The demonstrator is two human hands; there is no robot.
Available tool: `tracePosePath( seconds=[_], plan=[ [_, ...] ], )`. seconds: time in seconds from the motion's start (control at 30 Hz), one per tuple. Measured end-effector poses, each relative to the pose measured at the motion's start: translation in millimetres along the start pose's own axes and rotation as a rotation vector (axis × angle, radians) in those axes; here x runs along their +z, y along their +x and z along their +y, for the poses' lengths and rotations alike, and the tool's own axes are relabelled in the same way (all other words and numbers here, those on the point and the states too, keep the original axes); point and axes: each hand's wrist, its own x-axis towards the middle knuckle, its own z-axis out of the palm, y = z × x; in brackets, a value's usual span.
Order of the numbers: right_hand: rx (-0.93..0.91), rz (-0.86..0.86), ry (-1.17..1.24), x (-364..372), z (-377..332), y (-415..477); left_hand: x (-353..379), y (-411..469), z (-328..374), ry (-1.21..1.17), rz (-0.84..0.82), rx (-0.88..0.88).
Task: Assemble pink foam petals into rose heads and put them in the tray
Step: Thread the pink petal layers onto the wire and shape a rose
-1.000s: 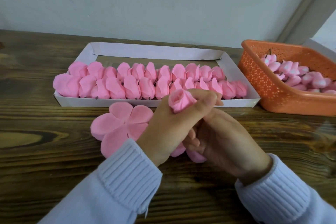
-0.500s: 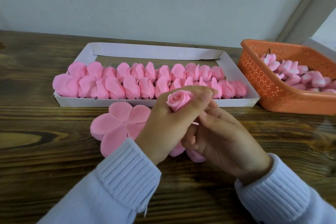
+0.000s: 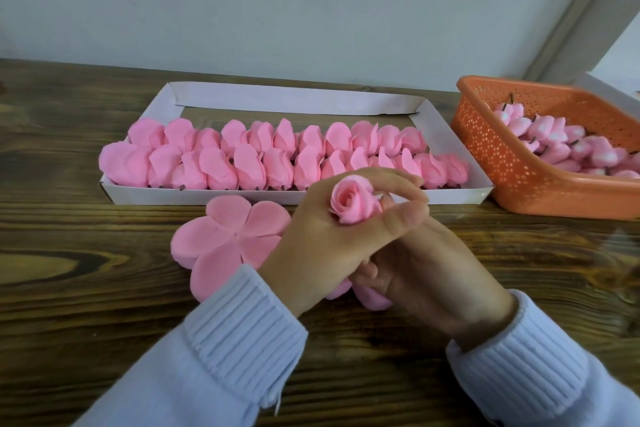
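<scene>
A small pink foam rose head (image 3: 353,202) points up toward me, wrapped by the thumb and fingers of my left hand (image 3: 322,243). My right hand (image 3: 426,270) sits below and behind it, fingers curled under the rose's base; what they grip is hidden. Flat pink five-lobed petal pieces (image 3: 228,239) lie stacked on the table just left of my hands, with another pink lobe (image 3: 372,300) showing under my right hand. The white cardboard tray (image 3: 346,104) behind holds two rows of finished pink rose heads (image 3: 277,156).
An orange perforated basket (image 3: 519,163) at the right holds several pink buds with dark stems (image 3: 561,146). The wooden table (image 3: 86,288) runs to a pale wall at the back. A white box corner (image 3: 609,87) shows behind the basket.
The rose head has turned so its spiral centre faces me. My left fingers have loosened at the top, and both hands have shifted slightly left and down.
</scene>
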Motion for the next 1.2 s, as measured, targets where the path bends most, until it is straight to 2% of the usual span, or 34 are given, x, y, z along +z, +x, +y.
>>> tracePosePath(
  seconds=[0.07, 0.2, 0.27, 0.37, 0.5, 0.67, 0.77, 0.83, 0.9, 1.0, 1.03, 1.1, 1.2],
  plan=[
    [0.023, 0.009, -0.024, 0.3, 1.2, 0.1, 1.5, -0.1, 2.1, 0.016, -0.009, 0.015],
    [-0.064, -0.094, 0.096, 0.8, -0.2, -1.9, -1.1, 2.0, 3.8, 0.041, 0.068, 0.029],
    [-0.073, -0.119, 0.140, -0.5, 0.4, -2.1, -1.1, 1.4, 4.8, 0.046, 0.057, 0.021],
    [-0.029, -0.097, 0.112, -1.6, 0.7, -2.7, 1.8, -1.0, 8.3, 0.007, 0.027, 0.007],
    [-0.062, -0.147, 0.101, 0.3, 0.0, -2.1, 4.4, 0.1, 10.1, 0.026, 0.091, 0.064],
    [-0.091, -0.029, 0.060, -2.4, -4.6, 1.6, -9.1, 10.2, 14.8, -0.041, 0.235, 0.109],
    [-0.120, 0.070, 0.090, -9.0, -7.2, 2.5, -24.0, 16.2, 22.9, 0.041, 0.345, 0.199],
    [-0.135, 0.104, 0.093, -10.9, -8.0, 3.4, -35.6, 16.0, 29.6, 0.189, 0.419, 0.167],
    [-0.138, 0.129, 0.098, -12.5, -7.4, 4.4, -51.2, 13.9, 33.8, 0.473, 0.448, 0.084],
    [-0.142, 0.122, 0.079, -12.3, -5.7, 5.5, -75.5, 9.3, 36.7, 1.245, 0.238, -0.226],
    [-0.144, 0.116, 0.069, -12.1, -5.2, 5.6, -80.5, 7.5, 36.8, 1.413, 0.204, -0.341],
    [-0.147, 0.109, 0.052, -12.0, -4.3, 5.6, -86.6, 2.2, 35.9, 1.519, 0.207, -0.497],
    [-0.143, 0.101, 0.039, -12.0, -3.9, 5.7, -89.4, -3.0, 30.8, 1.655, 0.215, -0.497]
  ],
)
